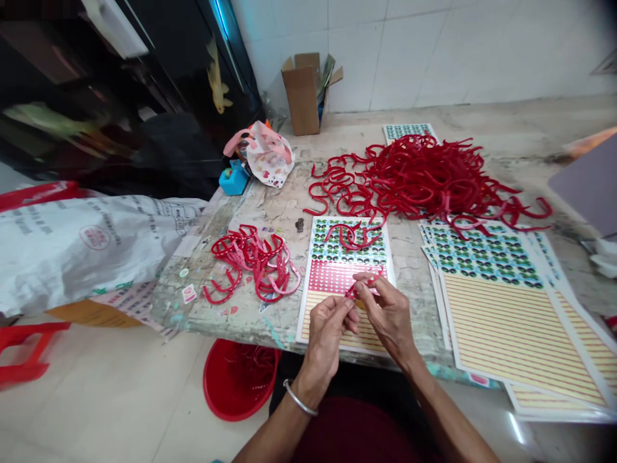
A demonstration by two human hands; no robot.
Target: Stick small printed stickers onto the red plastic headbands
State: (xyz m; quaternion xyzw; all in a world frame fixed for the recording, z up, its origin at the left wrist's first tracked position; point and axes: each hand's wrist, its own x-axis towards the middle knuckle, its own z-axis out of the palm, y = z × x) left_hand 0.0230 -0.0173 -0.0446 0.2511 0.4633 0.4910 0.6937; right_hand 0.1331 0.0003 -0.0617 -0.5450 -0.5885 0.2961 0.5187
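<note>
My left hand (329,329) and my right hand (387,313) meet over a sticker sheet (337,276) at the table's front edge. Both pinch a thin red plastic hoop piece (359,286) between their fingertips. The left wrist wears a silver bangle (299,399). The sheet has green-and-black stickers on top, a red dotted band in the middle and yellow stripes below. A few red hoops (349,236) lie on its upper part. A small pile of red hoops (253,260) lies to the left of my hands. A large heap of red hoops (424,177) lies behind.
A stack of larger sticker sheets (511,315) lies at the right. A red basket (236,379) stands on the floor under the table edge. A printed white sack (81,247) sits at the left, a cardboard box (303,90) and a plastic bag (265,154) at the back.
</note>
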